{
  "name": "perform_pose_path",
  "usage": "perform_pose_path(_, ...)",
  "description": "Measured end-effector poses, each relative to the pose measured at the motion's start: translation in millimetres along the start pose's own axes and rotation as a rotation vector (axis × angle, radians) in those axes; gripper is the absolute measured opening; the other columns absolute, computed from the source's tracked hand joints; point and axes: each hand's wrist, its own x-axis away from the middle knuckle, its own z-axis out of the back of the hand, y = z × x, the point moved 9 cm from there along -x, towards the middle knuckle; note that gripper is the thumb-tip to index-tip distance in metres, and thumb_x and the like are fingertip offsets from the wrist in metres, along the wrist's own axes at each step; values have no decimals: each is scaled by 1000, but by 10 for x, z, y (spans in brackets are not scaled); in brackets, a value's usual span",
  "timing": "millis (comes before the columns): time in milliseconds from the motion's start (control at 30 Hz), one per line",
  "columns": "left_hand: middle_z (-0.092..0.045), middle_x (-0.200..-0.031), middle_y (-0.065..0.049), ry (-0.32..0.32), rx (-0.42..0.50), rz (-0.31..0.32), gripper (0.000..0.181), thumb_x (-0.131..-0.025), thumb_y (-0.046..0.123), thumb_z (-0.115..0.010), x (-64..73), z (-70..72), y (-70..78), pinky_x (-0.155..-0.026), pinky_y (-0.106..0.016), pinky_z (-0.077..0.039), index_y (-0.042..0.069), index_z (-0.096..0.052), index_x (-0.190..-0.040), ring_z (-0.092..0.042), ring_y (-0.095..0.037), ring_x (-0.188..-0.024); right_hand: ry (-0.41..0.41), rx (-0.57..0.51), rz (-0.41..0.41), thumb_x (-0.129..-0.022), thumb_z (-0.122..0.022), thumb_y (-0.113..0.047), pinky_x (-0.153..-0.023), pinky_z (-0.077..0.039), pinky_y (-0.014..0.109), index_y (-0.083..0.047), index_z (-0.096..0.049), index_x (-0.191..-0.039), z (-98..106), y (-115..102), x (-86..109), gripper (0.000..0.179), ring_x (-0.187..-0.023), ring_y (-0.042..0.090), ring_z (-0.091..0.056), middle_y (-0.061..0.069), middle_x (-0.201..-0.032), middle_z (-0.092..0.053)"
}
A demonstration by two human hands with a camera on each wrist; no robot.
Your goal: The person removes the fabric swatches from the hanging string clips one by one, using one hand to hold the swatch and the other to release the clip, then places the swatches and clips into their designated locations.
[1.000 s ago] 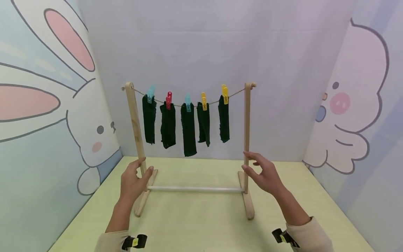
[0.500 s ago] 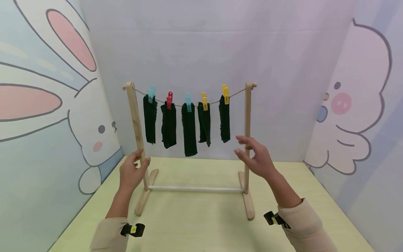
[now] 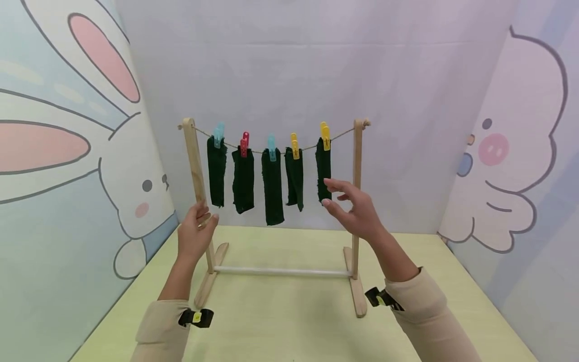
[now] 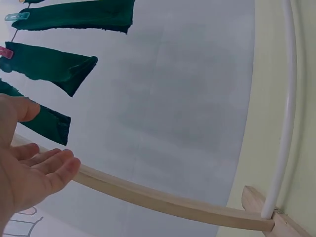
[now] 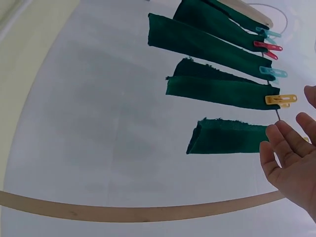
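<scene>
Several dark green cloth strips hang from a string (image 3: 344,133), each held by a clothespin. My right hand (image 3: 357,213) is nearest the rightmost strip (image 3: 323,166), which has a yellow clothespin (image 3: 325,137). In the head view its thumb and forefinger overlap the strip's lower part; contact is unclear. The right wrist view shows loosely bent fingers around nothing. My left hand (image 3: 193,234) is beside the left wooden post (image 3: 195,166), fingertips close to it, holding nothing. The leftmost strip (image 3: 216,176) has a light blue clothespin (image 3: 219,134), its neighbour a red clothespin (image 3: 244,146).
A white rod (image 3: 280,272) joins the two wooden feet of the rack on a pale yellow table (image 3: 280,317). The right post (image 3: 357,161) stands behind my right hand. Walls with cartoon animals rise at both sides, a plain pale backdrop (image 3: 271,75) behind.
My right hand has moved up and left from the right post to the rightmost strip. My left hand has risen slightly along the left post. The cloth strips hang as before.
</scene>
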Motion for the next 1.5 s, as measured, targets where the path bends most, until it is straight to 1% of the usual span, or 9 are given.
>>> perform_pose_path(167,-42,-137,-20,-57,98,98,57,-95,27,-53,-29,-87,-35,-95,-45,-39,4,-31,-143,-44,-32,-123,0,-34,-1,-74,-62,19,-72,-47,56,17,-52,-115,-55,5,-103,42,-96,45,-54,30,-110,-57)
perform_pose_path(467,-34,-144,-18,-80,194,181,70,-95,32,-53,-96,-316,-125,-99,-45,-34,8,-15,-149,-38,-30,-128,-12,-66,29,-77,-61,18,-71,-45,59,19,-51,-115,-126,-62,-307,39,-96,47,-53,33,-112,-55)
perform_pose_path(600,-36,-142,-18,-51,295,146,69,-95,28,-54,-161,-388,-93,-99,-44,-34,8,-15,-148,-40,-29,-126,-1,-61,61,-76,-61,18,-71,-45,59,20,-50,-113,-138,-141,-417,39,-94,47,-53,34,-110,-55)
perform_pose_path(733,-45,-134,-15,22,375,99,57,-96,24,-54,-173,-361,-49,-94,-36,-41,7,-27,-143,-49,-24,-117,2,-74,75,-75,-61,20,-71,-45,58,20,-50,-113,-173,-207,-524,39,-94,48,-53,34,-110,-55)
perform_pose_path(767,-48,-131,-14,43,388,87,54,-96,25,-53,-161,-341,-33,-92,-33,-43,7,-30,-141,-51,-23,-114,3,-77,77,-80,-61,13,-72,-46,56,19,-51,-114,-194,-157,-538,36,-95,45,-53,32,-111,-55)
perform_pose_path(967,-53,-113,-12,143,439,22,40,-98,26,-48,-100,-204,25,-80,-21,-48,0,-42,-129,-61,-15,-97,15,-101,96,-83,-65,4,-73,-48,48,10,-53,-120,-309,141,-608,39,-100,36,-55,25,-116,-57)
perform_pose_path(1000,-54,-109,-12,158,440,8,38,-98,24,-49,-102,-176,33,-78,-20,-48,-2,-44,-126,-61,-12,-93,15,-99,95,-79,-65,10,-74,-48,48,10,-53,-120,-316,134,-633,42,-100,37,-55,25,-116,-57)
perform_pose_path(1200,-57,-85,-8,257,426,-86,24,-94,7,-55,-76,0,94,-65,-14,-46,-12,-54,-109,-59,-2,-69,-8,-59,69,-84,-65,1,-77,-48,46,6,-53,-122,-384,115,-797,40,-101,30,-54,20,-119,-57)
perform_pose_path(1500,-62,-75,1,269,481,-86,21,-86,1,-65,-34,101,57,-67,-15,-49,-12,-60,-101,-62,-5,-65,-7,-78,26,-88,-62,-7,-81,-47,40,4,-52,-125,-568,77,-1094,40,-105,25,-54,16,-123,-56)
